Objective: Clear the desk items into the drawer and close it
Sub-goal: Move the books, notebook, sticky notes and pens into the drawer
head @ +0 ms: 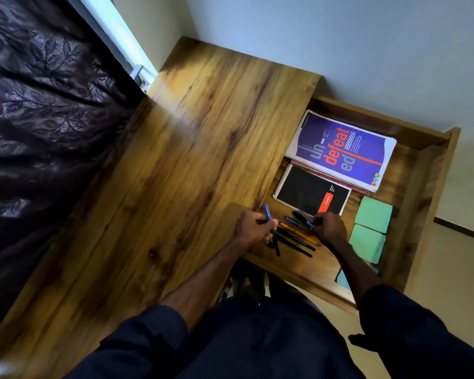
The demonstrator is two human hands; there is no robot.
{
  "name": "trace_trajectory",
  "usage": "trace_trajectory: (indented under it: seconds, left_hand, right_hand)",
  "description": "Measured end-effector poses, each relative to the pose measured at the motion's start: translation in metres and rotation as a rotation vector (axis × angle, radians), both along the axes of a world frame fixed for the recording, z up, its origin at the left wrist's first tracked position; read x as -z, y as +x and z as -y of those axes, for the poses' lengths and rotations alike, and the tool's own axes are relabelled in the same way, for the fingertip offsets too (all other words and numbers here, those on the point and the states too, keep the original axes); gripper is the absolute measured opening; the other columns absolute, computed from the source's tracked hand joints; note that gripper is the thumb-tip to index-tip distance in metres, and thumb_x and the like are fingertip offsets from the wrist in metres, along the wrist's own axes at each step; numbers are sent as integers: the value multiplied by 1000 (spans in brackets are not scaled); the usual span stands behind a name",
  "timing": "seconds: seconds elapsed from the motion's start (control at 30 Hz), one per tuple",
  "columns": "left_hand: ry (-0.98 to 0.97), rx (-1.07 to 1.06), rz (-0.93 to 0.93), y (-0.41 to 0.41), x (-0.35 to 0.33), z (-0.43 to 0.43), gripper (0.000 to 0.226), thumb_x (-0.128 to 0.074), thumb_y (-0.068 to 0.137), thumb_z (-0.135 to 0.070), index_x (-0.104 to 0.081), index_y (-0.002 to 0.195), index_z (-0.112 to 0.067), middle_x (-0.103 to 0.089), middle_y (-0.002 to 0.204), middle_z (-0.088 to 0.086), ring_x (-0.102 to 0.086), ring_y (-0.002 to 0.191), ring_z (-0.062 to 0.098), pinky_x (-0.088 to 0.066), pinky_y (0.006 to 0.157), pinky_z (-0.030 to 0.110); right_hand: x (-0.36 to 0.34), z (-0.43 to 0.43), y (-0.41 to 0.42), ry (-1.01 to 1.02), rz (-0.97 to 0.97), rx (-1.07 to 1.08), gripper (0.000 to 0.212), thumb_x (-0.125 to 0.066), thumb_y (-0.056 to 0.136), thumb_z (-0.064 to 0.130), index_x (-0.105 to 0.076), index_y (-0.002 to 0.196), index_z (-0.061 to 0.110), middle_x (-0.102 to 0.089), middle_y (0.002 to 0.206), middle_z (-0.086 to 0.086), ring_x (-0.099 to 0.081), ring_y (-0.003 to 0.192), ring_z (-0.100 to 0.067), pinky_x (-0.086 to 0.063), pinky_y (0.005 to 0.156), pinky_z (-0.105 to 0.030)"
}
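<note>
The fingers of the left hand point(253, 227) curl round a blue-capped pen point(266, 212), held at its middle so it angles over the desk's edge toward the open drawer point(422, 181). The right hand point(330, 228) pinches a blue-tipped pen point(309, 223) between fingertips, low over the loose pens point(296, 240) in the drawer's near corner, seemingly to lay it parallel with them. Beyond lies a black notebook point(309, 192), a purple notebook point(340, 150) fills the far corner, and green pads point(374, 214) line the outer wall. The desk point(189, 160) shows bare wood, so closing likely comes soon.
</note>
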State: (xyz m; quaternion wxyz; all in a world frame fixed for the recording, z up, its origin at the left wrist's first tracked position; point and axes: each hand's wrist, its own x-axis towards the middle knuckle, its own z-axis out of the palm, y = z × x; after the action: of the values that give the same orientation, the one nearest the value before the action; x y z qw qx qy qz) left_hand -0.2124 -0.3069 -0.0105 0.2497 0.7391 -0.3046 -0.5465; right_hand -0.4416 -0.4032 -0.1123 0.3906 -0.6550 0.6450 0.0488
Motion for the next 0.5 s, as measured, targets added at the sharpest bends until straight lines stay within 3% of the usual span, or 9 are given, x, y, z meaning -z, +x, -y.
trace_trajectory:
  seconds: [0.2,0.5]
  left_hand:
    - [20,10,5,-2,1,-1,25,-73,92,-26,-70,109,-9,-78,91,8,-77,77,21,-64,70,32]
    - [13,-1,1,1,1,-4,28,-72,93,-22,-71,112,-2,-78,95,11,-73,70,14,-58,57,19]
  right_hand:
    - [-7,-7,5,-31,6,-65,15,-75,86,12,-76,100,15,-74,94,-4,-61,79,-14,-47,68,-29]
    - [-7,-12,7,-70,-19,-92,21,-69,88,10,-77,108,16,-75,97,-7,-59,78,-16,-45,68,-29]
